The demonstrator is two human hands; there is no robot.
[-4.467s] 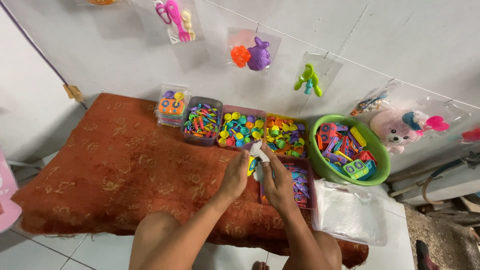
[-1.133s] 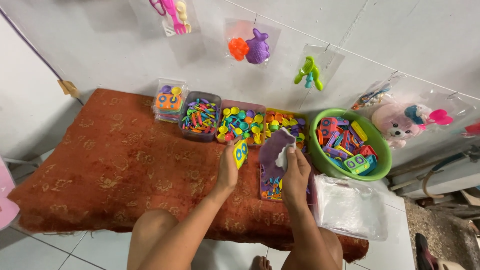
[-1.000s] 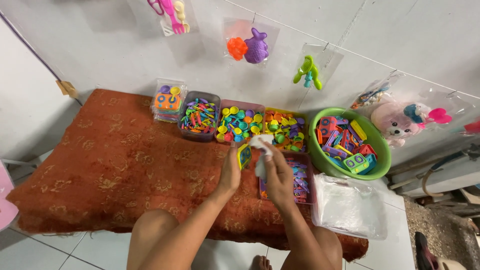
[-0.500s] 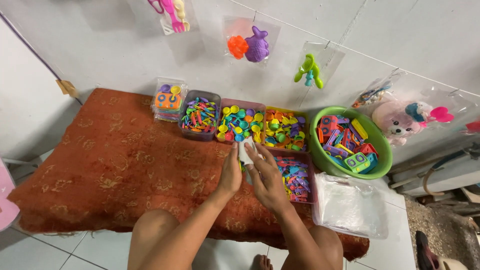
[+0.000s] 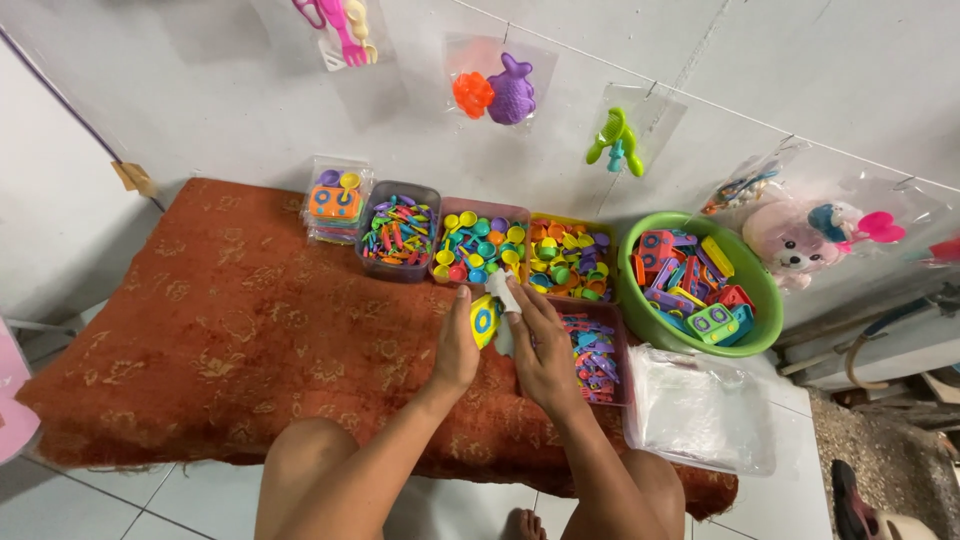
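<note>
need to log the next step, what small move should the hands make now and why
Probably slide the yellow toy fully into the clear bag: the left hand holds the toy at the bag, which the right hand pinches, above the red cloth.

A home packing spot is suggested. Just beyond the hands, trays and a green basin of small plastic toys are set on a rust cloth; bagged toys are hung on the tiled wall above.
</note>
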